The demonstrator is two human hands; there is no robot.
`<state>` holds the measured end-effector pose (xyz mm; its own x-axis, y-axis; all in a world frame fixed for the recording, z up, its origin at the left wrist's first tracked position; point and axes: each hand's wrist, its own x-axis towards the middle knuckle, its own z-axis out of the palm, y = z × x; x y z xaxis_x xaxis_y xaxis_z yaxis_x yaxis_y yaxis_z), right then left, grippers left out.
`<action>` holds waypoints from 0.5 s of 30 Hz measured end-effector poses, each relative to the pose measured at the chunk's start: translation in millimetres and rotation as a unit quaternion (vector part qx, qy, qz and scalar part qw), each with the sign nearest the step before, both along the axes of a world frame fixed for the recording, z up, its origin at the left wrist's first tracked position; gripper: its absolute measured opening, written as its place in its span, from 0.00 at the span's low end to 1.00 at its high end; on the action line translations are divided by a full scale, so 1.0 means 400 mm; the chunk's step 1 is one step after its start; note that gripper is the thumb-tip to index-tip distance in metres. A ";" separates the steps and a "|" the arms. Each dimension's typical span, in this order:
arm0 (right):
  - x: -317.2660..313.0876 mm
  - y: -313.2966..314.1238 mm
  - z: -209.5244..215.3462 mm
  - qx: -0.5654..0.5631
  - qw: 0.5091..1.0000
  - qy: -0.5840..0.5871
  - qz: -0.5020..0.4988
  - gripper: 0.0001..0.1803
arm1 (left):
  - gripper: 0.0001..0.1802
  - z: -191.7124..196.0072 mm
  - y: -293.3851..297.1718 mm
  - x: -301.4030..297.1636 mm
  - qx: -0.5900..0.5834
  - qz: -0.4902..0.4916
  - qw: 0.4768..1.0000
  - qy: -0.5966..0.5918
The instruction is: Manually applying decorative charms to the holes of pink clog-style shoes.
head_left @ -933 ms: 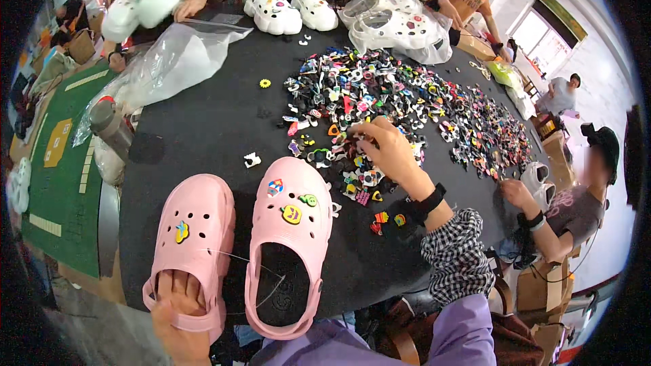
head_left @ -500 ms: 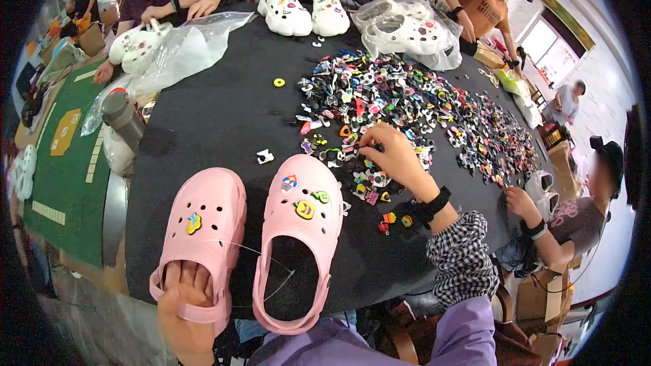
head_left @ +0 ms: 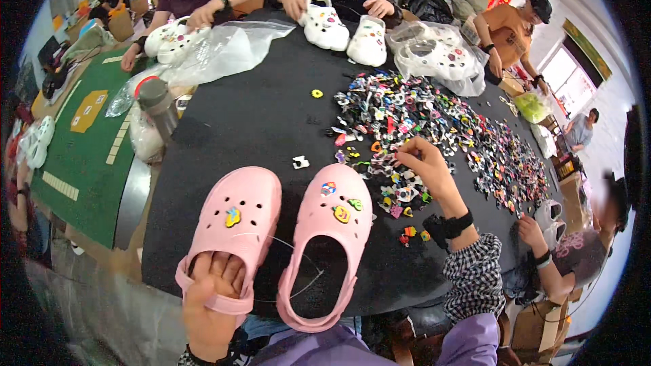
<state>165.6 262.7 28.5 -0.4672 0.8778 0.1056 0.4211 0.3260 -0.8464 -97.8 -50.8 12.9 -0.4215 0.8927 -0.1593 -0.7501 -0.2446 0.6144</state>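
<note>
Carefully now — left hand [head_left: 211,293] stays curled inside the left pink clog [head_left: 234,234], steadying it; right hand [head_left: 422,168], fingertips pinched together, should lift one charm from the charm pile [head_left: 441,129] cleanly.

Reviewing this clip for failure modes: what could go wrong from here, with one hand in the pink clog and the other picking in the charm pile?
1. The right hand digs in a dense charm pile; it may well lift the wrong charm or flick neighbours away.
2. Stray charms lie near the black table edge by the wrist; a sweep could knock them off.
3. The left hand grips only the heel of the left pink clog; the right pink clog lies free and could shift.
</note>
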 end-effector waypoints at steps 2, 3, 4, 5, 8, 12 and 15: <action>-0.005 -0.008 0.012 -0.038 0.999 0.010 -0.012 0.08 | 0.44 -0.001 0.004 0.003 0.004 -0.013 1.000 -0.013; -0.012 -0.013 0.017 -0.049 0.999 0.016 -0.012 0.08 | 0.44 -0.012 -0.001 0.003 0.011 -0.006 1.000 -0.024; -0.020 -0.019 0.022 -0.060 0.998 0.021 -0.012 0.08 | 0.44 -0.012 -0.002 0.003 0.012 -0.003 1.000 -0.025; -0.028 -0.023 0.025 -0.059 0.998 0.020 -0.009 0.08 | 0.44 -0.009 0.000 0.004 0.013 -0.004 1.000 -0.021; -0.046 -0.038 0.037 -0.073 0.997 0.018 0.011 0.08 | 0.45 -0.011 0.000 0.002 0.015 -0.007 1.000 -0.016; -0.060 -0.055 0.055 -0.125 0.991 0.035 0.030 0.08 | 0.44 0.001 0.004 0.006 0.025 -0.005 1.000 -0.009; -0.066 -0.064 0.053 -0.148 0.986 0.061 0.038 0.08 | 0.44 0.002 0.013 0.011 0.012 -0.011 1.000 -0.019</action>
